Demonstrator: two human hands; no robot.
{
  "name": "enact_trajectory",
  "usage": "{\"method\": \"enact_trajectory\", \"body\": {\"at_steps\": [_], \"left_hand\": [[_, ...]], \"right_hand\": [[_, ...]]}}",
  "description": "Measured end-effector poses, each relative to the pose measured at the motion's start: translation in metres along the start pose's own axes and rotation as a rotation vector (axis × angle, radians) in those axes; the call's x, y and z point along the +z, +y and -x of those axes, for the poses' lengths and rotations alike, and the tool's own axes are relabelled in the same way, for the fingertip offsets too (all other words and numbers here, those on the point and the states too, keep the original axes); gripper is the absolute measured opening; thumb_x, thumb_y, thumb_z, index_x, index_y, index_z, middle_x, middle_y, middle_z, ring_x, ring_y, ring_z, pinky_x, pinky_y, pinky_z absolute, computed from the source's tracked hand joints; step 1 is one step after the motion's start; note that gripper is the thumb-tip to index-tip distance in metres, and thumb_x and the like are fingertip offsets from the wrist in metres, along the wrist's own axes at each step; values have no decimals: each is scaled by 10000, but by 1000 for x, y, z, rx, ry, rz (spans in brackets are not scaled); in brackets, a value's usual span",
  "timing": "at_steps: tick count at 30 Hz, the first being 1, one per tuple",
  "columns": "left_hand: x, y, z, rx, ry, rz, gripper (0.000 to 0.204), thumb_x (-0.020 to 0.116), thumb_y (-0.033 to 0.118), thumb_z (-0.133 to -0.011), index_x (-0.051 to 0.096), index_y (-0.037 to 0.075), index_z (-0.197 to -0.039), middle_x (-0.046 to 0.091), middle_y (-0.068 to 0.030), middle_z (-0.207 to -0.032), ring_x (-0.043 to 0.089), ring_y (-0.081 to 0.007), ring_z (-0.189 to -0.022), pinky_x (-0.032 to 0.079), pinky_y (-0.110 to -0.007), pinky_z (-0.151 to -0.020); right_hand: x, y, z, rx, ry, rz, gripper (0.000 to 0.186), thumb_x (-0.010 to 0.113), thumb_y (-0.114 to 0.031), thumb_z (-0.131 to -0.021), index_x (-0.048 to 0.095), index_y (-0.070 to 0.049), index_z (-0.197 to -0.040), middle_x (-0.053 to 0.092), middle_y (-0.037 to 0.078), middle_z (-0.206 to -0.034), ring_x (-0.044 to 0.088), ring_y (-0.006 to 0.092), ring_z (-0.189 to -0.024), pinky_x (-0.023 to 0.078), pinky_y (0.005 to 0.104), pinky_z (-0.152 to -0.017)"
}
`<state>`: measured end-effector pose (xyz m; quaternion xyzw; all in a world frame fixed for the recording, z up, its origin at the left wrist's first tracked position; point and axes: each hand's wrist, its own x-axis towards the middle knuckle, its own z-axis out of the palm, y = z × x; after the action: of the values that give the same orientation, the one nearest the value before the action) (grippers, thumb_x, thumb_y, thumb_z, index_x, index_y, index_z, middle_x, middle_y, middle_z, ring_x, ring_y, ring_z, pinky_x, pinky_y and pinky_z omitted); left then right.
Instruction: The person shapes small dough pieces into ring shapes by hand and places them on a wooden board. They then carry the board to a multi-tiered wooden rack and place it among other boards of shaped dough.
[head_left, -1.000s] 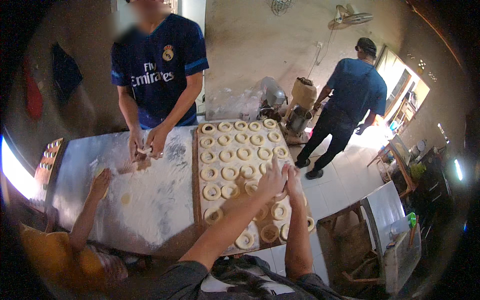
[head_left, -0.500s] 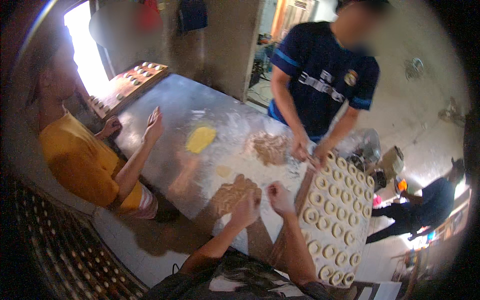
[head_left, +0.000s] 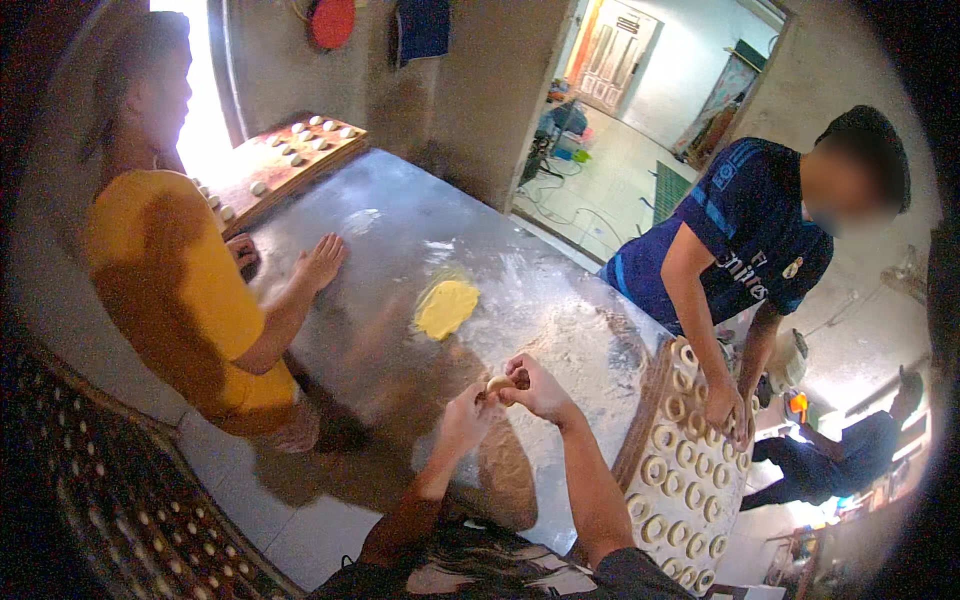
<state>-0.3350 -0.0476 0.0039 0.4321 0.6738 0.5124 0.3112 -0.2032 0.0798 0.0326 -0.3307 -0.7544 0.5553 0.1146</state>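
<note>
Above the floured metal table, a small pale piece of dough [head_left: 500, 384] is pinched between the fingertips of both my hands. My left hand [head_left: 464, 418] grips its left side, while my right hand [head_left: 541, 389] has its fingers curled round the right side. The fingers partly cover the dough, so its full shape is hard to make out. A flattened yellow lump of dough [head_left: 446, 308] lies on the table just beyond my hands. Loose flour [head_left: 585, 345] is spread to the right of it.
At the right, a floured board [head_left: 640, 450] carries many dough rings; a co-worker in a dark blue shirt [head_left: 735, 240] reaches over it. To the left, a person in yellow [head_left: 170, 270] lays a hand on the table [head_left: 390, 210]. A wooden board [head_left: 350, 145] with dough balls sits far left.
My hands were apart and low over the table; now they meet on a piece of dough. The blue-shirted co-worker's hands moved further over the rings. The yellow-shirted person's raised hand came down onto the table.
</note>
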Motion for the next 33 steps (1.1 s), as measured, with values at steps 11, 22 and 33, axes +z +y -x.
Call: {"method": "enact_trajectory", "body": {"at_steps": [11,22,33], "left_hand": [[55,29,-10,397,120,-189,220,638,-56,-788,601,12,-993,564,-156,-860,566,-309,-875,466,-415,-796],[185,101,61,189,-428,830,347,601,207,-938,453,52,-1211,498,-71,-1102,526,-148,-937,457,-257,-760],[408,158,197,-17,-677,441,275,459,307,-1027,544,53,-1087,613,-118,-838,630,-293,-755,509,-412,-708]], "right_hand": [[3,27,53,-201,514,-2,555,639,-205,-921,368,-87,-1391,546,111,-1113,536,200,-1121,533,367,-870],[-75,23,218,-108,745,-270,475,480,-399,-1017,384,-106,-1378,607,40,-975,575,161,-823,480,330,-757],[-156,119,441,-145,1163,-563,427,409,-431,-1005,452,-144,-1317,607,89,-998,578,119,-759,481,290,-588]]}}
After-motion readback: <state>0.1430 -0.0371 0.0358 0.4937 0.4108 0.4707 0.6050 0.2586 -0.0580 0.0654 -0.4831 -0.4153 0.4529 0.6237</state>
